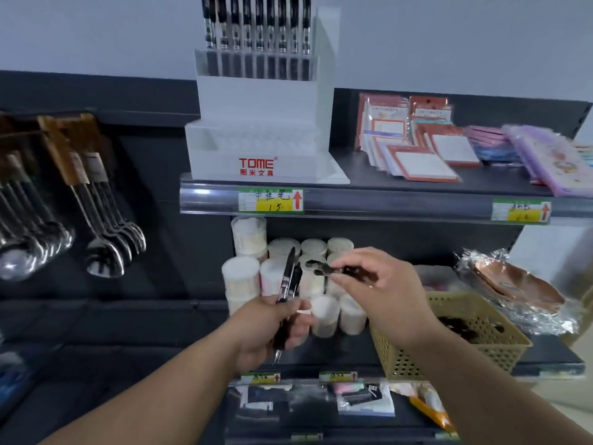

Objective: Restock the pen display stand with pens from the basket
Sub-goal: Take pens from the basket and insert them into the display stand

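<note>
The white acrylic pen display stand (261, 117) stands on the upper shelf, its top row filled with several black pens (256, 24) and its lower front tier without pens. My left hand (272, 329) grips a small bundle of black pens (288, 284) upright, below the stand. My right hand (382, 287) pinches black pens (333, 269) lying sideways, their tips pointing left toward the left hand's bundle. The tan perforated basket (500, 351) sits on the lower shelf at the right, with dark pens (462, 326) inside, partly hidden behind my right forearm.
Cylindrical tubs of cotton swabs (305, 274) fill the lower shelf behind my hands. Packs of sticky labels (417, 146) and purple packets (552, 159) lie right of the stand. Spoons (106, 239) hang on the left. Wrapped brown dishes (519, 287) sit behind the basket.
</note>
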